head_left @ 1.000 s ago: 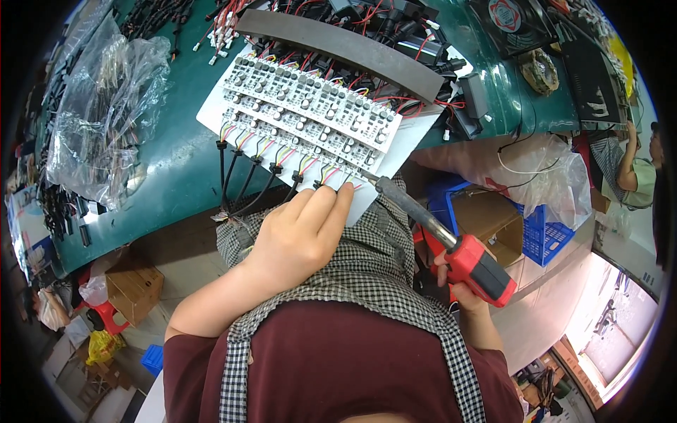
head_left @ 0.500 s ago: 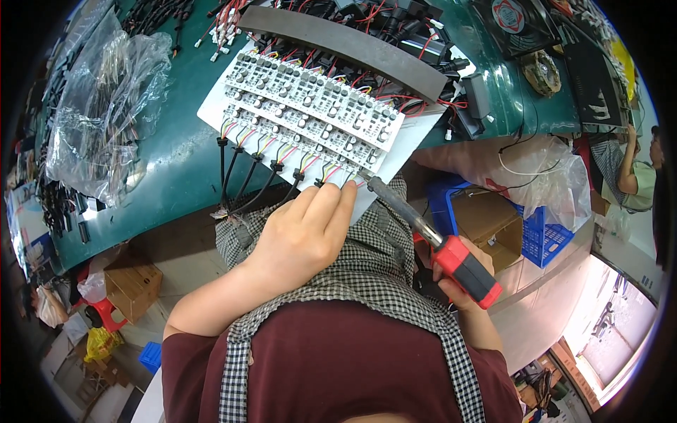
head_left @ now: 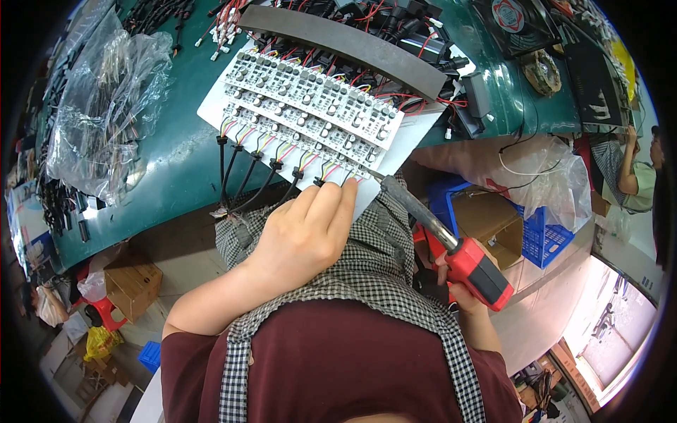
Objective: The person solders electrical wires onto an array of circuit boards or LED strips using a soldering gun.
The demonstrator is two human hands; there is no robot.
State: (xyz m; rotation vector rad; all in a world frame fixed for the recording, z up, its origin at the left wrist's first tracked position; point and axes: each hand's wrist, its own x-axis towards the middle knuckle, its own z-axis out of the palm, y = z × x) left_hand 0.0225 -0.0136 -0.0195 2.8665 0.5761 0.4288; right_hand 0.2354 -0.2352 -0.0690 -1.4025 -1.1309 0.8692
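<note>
Soldering iron [head_left: 443, 235] at the near edge of white circuit boards [head_left: 303, 99].
The boards lie in rows near 12 o'clock, on a pale sheet [head_left: 415, 135] overhanging the green surface [head_left: 190, 176], with coloured wires [head_left: 308, 161] along their edge. At 6 o'clock from them, the left hand [head_left: 303, 227] has its fingers pressed together by the last wires; the thumb is hidden, so I cannot tell whether they pinch one. The right hand's [head_left: 467, 299] fingers wrap the red handle at 4 o'clock, the tip pointing toward 10.
</note>
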